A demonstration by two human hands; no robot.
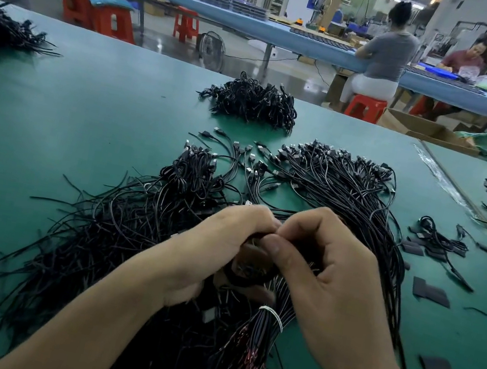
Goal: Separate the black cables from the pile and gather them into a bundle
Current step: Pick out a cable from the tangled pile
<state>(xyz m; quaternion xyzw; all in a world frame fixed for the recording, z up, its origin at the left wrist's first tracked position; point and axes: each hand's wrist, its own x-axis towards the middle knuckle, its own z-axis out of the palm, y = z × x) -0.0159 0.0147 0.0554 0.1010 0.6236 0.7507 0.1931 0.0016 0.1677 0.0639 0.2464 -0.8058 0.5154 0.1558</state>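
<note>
No text, label, brand, number or sign can be read. Black cables (130,229) around the fingers (300,223): no readable marking. Black patches (431,294) right of the fingers: plain faces. Cardboard box (424,131) far beyond the fingers: any print too small to tell.
</note>
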